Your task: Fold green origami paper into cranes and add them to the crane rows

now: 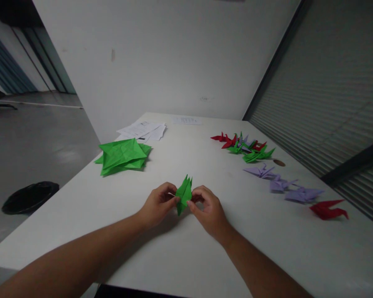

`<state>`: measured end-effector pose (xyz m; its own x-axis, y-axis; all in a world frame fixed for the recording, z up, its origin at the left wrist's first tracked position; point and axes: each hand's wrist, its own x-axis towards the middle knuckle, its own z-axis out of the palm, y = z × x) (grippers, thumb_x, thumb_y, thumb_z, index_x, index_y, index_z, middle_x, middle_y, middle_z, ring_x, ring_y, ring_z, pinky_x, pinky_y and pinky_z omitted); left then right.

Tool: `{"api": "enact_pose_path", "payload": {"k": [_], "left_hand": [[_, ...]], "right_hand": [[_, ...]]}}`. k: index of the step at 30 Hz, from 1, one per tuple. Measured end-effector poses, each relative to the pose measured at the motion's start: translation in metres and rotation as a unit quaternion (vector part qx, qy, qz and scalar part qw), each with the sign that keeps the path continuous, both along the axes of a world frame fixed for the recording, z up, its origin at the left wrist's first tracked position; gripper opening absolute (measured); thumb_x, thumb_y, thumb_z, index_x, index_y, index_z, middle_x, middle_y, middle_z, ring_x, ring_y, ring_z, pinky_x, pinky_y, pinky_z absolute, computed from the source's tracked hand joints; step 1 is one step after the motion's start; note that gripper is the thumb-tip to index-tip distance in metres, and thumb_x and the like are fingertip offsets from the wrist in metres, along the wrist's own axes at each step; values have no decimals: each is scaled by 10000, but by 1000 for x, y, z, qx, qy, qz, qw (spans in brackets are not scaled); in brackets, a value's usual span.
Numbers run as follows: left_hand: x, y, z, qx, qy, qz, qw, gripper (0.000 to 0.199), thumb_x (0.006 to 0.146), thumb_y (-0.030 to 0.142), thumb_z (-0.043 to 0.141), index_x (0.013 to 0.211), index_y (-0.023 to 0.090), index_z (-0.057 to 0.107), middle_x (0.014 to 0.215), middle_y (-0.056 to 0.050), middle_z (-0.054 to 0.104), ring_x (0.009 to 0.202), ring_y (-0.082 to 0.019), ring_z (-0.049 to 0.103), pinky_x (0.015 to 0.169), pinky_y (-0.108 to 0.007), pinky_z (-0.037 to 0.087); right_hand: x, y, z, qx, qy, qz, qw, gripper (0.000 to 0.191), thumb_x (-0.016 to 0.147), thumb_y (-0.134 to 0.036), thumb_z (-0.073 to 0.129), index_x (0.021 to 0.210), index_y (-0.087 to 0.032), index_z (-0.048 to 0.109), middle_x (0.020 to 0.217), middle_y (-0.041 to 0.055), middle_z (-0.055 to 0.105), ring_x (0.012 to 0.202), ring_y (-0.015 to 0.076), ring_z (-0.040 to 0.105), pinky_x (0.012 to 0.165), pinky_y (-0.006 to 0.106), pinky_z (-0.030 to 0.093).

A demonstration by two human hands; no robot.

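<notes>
A green folded paper (184, 193) is held upright between my two hands, above the white table (205, 256). It has two narrow points at the top and one point at the bottom. My left hand (160, 203) pinches its left edge between thumb and fingers. On the other side my right hand (209, 211) grips the right edge, its thumb near the lower part. The fingertips behind the paper are partly hidden.
Green paper sheets (122, 156) lie stacked at the left, with printed papers (143, 130) behind. Red, green and purple paper cranes (257, 155) run along the right side to a red crane (328, 210). A black-lined bin (31, 198) stands on the floor at left.
</notes>
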<state>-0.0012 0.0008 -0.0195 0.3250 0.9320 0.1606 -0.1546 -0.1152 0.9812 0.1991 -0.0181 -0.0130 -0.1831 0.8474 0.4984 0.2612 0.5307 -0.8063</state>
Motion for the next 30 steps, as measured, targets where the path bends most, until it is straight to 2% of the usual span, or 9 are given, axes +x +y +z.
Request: {"api": "enact_pose_path", "payload": {"k": [9,17,20,25,30], "left_hand": [[0,-1,-2,-9,-31,-18,999,306,846,379,797,927,162,596,820,-17,681,722,-154,683,692,-316,573],[-3,0,-5,1,-22,-15,1000,274,863,375,778,932,159,626,811,-23,710,719,-153,693,709,-311,586],[-2,-1,-4,-1,-20,-9,1000,240,850,346,780,914,159,645,808,-26,719,731,-153,696,722,-308,587],[-1,-1,1,-35,-31,-1,999,218,825,336,780,891,169,655,788,-16,719,687,-147,688,653,-281,581],[0,-1,2,-51,-58,-3,997,220,801,324,807,877,162,678,817,-27,738,711,-146,698,681,-277,581]], "right_hand": [[1,1,-1,13,22,-11,1000,68,905,-211,656,864,-233,607,847,17,592,784,186,594,706,314,525],[3,3,2,41,17,-1,999,75,942,-203,636,884,-242,663,854,35,630,811,204,616,708,331,503],[4,3,3,52,19,8,998,112,945,-167,619,926,-250,691,876,39,650,837,208,631,738,344,513],[5,1,4,73,8,9,997,192,929,-121,604,951,-256,737,897,47,655,854,203,649,758,346,530],[5,0,6,100,-19,2,995,228,904,-88,588,945,-248,745,906,50,657,840,196,654,743,338,533]]}}
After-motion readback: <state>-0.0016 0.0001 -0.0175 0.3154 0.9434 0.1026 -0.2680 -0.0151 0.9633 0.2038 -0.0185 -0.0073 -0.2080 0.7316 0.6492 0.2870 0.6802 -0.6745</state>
